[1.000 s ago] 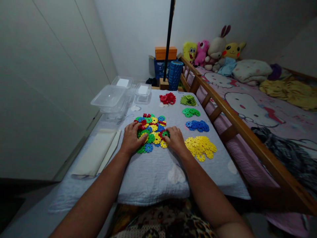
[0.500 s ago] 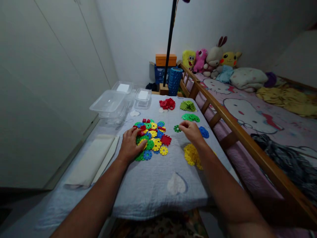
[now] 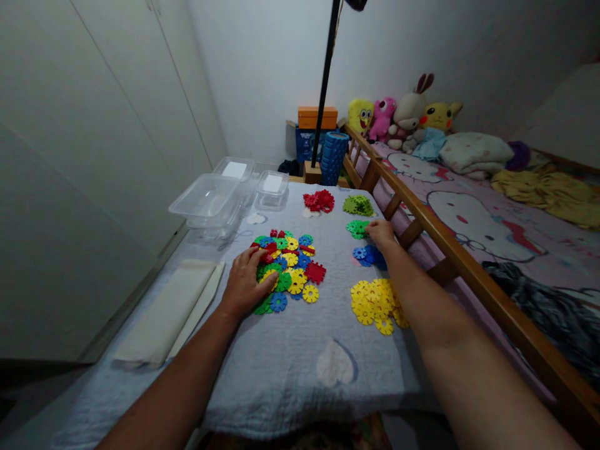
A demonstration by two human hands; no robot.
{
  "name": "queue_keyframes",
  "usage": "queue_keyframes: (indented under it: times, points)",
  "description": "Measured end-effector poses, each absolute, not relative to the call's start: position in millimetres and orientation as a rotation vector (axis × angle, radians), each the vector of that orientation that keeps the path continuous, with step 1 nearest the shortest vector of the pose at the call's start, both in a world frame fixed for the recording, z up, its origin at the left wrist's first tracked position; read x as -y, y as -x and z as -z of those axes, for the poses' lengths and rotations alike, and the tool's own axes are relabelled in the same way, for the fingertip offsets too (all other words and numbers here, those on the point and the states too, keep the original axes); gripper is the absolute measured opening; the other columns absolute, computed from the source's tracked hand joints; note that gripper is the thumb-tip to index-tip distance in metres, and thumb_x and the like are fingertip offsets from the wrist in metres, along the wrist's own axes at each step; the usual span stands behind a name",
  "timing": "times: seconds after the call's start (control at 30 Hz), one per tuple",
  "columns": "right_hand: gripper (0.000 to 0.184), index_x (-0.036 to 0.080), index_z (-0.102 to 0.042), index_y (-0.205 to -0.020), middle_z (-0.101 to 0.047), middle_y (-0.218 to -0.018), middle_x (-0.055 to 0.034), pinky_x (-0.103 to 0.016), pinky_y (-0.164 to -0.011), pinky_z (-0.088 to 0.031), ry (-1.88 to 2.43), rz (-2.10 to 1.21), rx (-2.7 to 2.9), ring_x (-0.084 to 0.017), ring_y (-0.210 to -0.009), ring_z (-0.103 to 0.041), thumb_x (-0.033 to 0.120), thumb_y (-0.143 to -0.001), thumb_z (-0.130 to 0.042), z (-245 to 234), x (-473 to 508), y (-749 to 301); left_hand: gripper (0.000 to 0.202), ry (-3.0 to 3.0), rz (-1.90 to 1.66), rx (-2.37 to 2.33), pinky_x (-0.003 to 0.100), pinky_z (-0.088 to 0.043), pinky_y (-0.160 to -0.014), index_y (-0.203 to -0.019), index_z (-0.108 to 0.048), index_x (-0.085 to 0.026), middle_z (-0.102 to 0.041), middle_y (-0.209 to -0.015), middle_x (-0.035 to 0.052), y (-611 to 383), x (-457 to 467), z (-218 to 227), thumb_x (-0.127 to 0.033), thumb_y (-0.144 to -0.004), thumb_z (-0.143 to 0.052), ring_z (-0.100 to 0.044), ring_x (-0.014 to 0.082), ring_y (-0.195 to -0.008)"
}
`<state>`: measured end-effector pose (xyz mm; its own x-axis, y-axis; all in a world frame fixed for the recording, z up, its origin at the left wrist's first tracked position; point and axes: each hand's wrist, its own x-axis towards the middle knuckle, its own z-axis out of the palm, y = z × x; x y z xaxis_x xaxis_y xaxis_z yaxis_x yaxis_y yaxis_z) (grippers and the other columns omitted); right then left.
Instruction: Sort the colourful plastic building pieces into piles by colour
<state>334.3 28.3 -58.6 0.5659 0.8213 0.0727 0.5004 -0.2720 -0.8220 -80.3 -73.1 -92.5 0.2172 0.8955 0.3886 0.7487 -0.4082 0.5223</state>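
My left hand (image 3: 244, 281) lies with its fingers apart on the left side of a mixed heap of notched plastic discs (image 3: 296, 280), coloured red, yellow, green and blue. A red square piece (image 3: 315, 272) sits at the heap's right edge. Over on the right, my right hand (image 3: 382, 234) has its fingertips pinched at the green disc pile (image 3: 357, 229); the green disc in them is mostly hidden among the others. Just nearer lie blue discs (image 3: 370, 255), partly under my wrist, and a broad pile of yellow discs (image 3: 375, 301) beside my forearm.
Farther back are a red pile (image 3: 319, 200) and a light green pile (image 3: 357, 205). Clear plastic boxes (image 3: 206, 199) stand at the back left, with a folded cloth (image 3: 169, 312) nearer. A wooden bed rail (image 3: 435, 234) runs along the right side.
My right hand has carried a green disc to the right and away from me, onto the green pile. My left hand stays on the mixed heap. The view has tilted slightly.
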Motion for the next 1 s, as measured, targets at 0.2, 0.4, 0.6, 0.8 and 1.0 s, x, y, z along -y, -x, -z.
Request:
queue_keyframes:
  times: [0.2, 0.4, 0.6, 0.8, 1.0]
  points:
    - [0.011, 0.019, -0.060, -0.068, -0.069, -0.073, -0.0026, -0.025, -0.070, -0.046, 2.055, -0.260, 1.267, -0.017, -0.075, -0.063, 0.010, -0.071, -0.065, 42, -18, -315, 0.064, -2.239, -0.933, -1.539, 0.058, -0.037, -0.119, -0.137, -0.057, -0.023, -0.050, -0.145, 0.0151, 80, 75, 89, -0.055, -0.082, -0.068, -0.045, 0.0374, -0.140]
    - [0.005, 0.018, -0.071, -0.079, -0.072, -0.077, -0.0002, -0.024, -0.067, -0.044, 1.787, -0.684, 1.982, -0.015, -0.071, -0.063, 0.017, -0.079, -0.067, 20, 15, -253, 0.073, -2.223, -0.887, -1.516, 0.058, -0.035, -0.120, -0.139, -0.056, -0.024, -0.047, -0.148, 0.0155, 79, 77, 86, -0.060, -0.078, -0.074, -0.043, 0.0379, -0.142]
    - [0.018, 0.019, -0.078, -0.097, -0.077, -0.099, -0.0068, -0.025, -0.072, -0.044, 1.758, -0.522, 2.411, -0.019, -0.087, -0.067, 0.021, -0.080, -0.075, 21, 46, -202, 0.072, -2.216, -0.895, -1.528, 0.060, -0.035, -0.120, -0.139, -0.057, -0.023, -0.047, -0.148, 0.0159, 78, 78, 88, -0.058, -0.079, -0.074, -0.043, 0.0388, -0.141]
    - [0.012, 0.021, -0.077, -0.081, -0.077, -0.086, -0.0043, -0.025, -0.064, -0.038, 1.862, -0.548, 2.488, -0.018, -0.080, -0.067, 0.012, -0.077, -0.069, 31, 49, -194, 0.069, -2.238, -0.928, -1.529, 0.058, -0.037, -0.119, -0.140, -0.057, -0.023, -0.048, -0.147, 0.0161, 78, 76, 93, -0.055, -0.081, -0.072, -0.044, 0.0384, -0.141]
    - [0.010, 0.019, -0.067, -0.066, -0.067, -0.063, 0.0019, -0.023, -0.055, -0.035, 1.895, -0.863, 2.174, -0.013, -0.061, -0.058, 0.013, -0.073, -0.068, 27, 28, -210, 0.065, -2.228, -0.948, -1.536, 0.059, -0.038, -0.118, -0.140, -0.057, -0.024, -0.050, -0.144, 0.0154, 76, 75, 93, -0.053, -0.084, -0.069, -0.047, 0.0378, -0.138]
